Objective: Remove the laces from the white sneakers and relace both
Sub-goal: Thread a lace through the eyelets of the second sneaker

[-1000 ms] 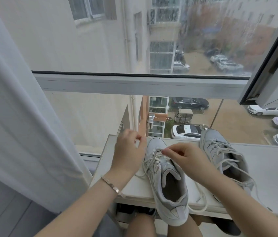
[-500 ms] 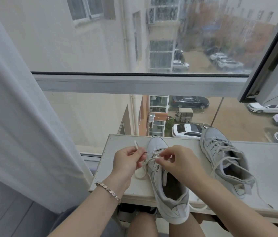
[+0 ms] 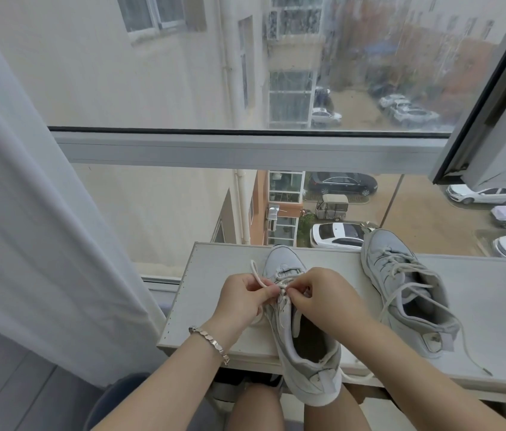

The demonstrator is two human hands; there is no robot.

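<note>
White lace [image 3: 256,273] is pinched between the thumb and curled fingers [image 3: 265,292] of the left hand [image 3: 242,301], just left of the eyelets of the left shoe [image 3: 307,365]. A loop of the lace stands up past the knuckles on the far side. The right hand [image 3: 323,301] meets it from the right, its fingertips [image 3: 300,295] curled in and pinching the same lace at the shoe's throat. The two hands nearly touch above the tongue.

A metal bracelet [image 3: 209,339] sits on the left wrist. The left shoe lies on a pale ledge [image 3: 211,275], toe far toward the glass and heel overhanging the near edge above bare knees. Another stretch of its lace trails off the near edge to the right of the heel.

The right shoe [image 3: 401,275] stands on the ledge well to the right, toe far and laced. Its loose lace end [image 3: 475,362] runs down to the near right of the ledge. A grey curtain [image 3: 28,213] hangs at the left. Beyond the ledge are a window frame [image 3: 245,149] and parked cars [image 3: 335,234] far below.
</note>
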